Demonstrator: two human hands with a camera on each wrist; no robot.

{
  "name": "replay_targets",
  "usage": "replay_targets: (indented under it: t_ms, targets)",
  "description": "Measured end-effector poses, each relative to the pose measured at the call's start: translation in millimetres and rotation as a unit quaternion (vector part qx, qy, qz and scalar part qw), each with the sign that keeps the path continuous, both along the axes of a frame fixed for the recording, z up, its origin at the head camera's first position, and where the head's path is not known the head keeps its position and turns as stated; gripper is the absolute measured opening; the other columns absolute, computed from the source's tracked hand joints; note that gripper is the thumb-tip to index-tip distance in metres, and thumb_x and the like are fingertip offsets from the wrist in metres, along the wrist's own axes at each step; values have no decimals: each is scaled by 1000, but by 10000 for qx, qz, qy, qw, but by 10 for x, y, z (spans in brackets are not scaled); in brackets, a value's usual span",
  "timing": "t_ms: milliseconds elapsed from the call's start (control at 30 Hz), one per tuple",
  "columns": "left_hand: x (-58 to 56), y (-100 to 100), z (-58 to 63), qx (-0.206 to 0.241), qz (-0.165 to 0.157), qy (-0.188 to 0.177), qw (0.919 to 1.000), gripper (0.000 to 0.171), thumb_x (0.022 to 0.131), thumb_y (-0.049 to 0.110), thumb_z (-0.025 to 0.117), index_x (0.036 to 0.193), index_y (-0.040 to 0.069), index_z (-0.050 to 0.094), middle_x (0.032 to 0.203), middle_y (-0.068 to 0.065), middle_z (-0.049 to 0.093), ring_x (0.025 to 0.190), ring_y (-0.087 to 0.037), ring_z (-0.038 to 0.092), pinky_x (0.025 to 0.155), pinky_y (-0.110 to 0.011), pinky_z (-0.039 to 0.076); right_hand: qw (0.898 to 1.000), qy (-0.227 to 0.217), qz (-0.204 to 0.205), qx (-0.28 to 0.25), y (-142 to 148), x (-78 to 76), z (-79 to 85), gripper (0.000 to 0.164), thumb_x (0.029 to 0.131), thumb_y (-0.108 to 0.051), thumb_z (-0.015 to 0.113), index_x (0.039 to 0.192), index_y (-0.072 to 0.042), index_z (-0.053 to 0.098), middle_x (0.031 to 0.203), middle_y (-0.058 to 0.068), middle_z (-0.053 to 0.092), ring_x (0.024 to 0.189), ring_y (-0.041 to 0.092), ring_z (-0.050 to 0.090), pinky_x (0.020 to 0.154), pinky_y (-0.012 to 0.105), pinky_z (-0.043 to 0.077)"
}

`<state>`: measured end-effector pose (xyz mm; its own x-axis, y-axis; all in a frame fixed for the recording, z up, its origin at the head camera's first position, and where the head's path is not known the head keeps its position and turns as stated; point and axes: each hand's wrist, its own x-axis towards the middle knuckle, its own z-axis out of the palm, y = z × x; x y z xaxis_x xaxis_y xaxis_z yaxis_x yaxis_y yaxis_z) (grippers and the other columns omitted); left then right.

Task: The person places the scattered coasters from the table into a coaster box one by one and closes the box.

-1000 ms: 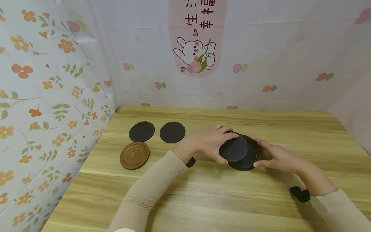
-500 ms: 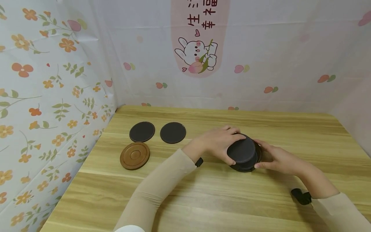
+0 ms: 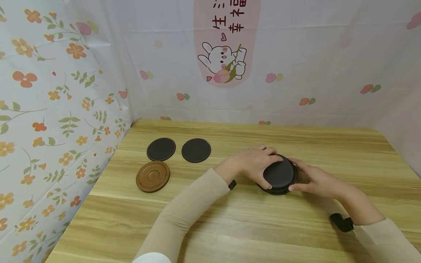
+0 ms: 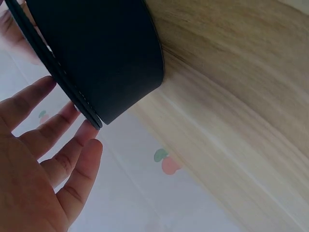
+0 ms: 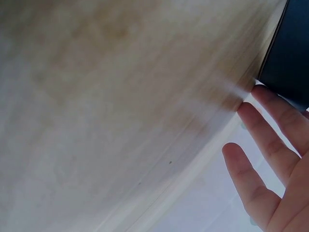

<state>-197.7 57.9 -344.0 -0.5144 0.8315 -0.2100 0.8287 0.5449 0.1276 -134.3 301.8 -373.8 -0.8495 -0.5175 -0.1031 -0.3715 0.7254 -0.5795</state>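
Note:
A black round coaster point(image 3: 279, 174) with a stitched edge lies over the top of a black round coaster holder point(image 4: 106, 53). My left hand point(image 3: 258, 163) holds the coaster by its rim, thumb at the near side and fingers at the far side. In the left wrist view, those fingertips touch the coaster's edge at the holder's mouth. My right hand point(image 3: 317, 179) grips the holder's right side between thumb and fingers. The holder stands upright on the table, its inside hidden under the coaster.
Two flat black discs point(image 3: 161, 149) lie side by side at the back left of the wood-grain table point(image 3: 230, 226). A brown wooden disc point(image 3: 153, 176) with ring grooves lies in front of them. A printed cloth point(image 3: 158, 73) hangs behind the table.
My left hand has moved right with the coaster, from partly over the holder to squarely on top of it. The right hand has stayed on the holder's side.

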Motion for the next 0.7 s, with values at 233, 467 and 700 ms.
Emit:
replay_targets:
  t_ms: [233, 467, 700]
  targets:
    - [-7, 63, -10, 11, -44, 36, 10000, 90, 79, 64, 69, 155, 32, 32, 156, 6, 32, 132, -11, 36, 103, -30, 44, 10000, -35, -15, -19, 0, 5, 13, 94, 90, -43, 70, 155, 3, 22, 148, 29, 46, 135, 49, 44, 103, 65, 35]
    - [-10, 144, -31, 20, -101, 86, 9999, 89, 79, 64, 68, 155, 32, 33, 154, 7, 34, 131, -10, 37, 100, -30, 45, 9998, 151, 32, -86, -5, 10, -1, 90, 89, -38, 73, 154, 2, 26, 148, 27, 46, 134, 48, 45, 102, 64, 37]
    - [-9, 139, -57, 13, -13, 42, 10000, 90, 79, 64, 69, 155, 34, 32, 155, 8, 33, 133, -10, 35, 101, -34, 44, 9998, 140, 94, -112, 3, 1, -7, 90, 88, -33, 75, 155, 1, 25, 148, 30, 44, 133, 51, 44, 100, 67, 37]
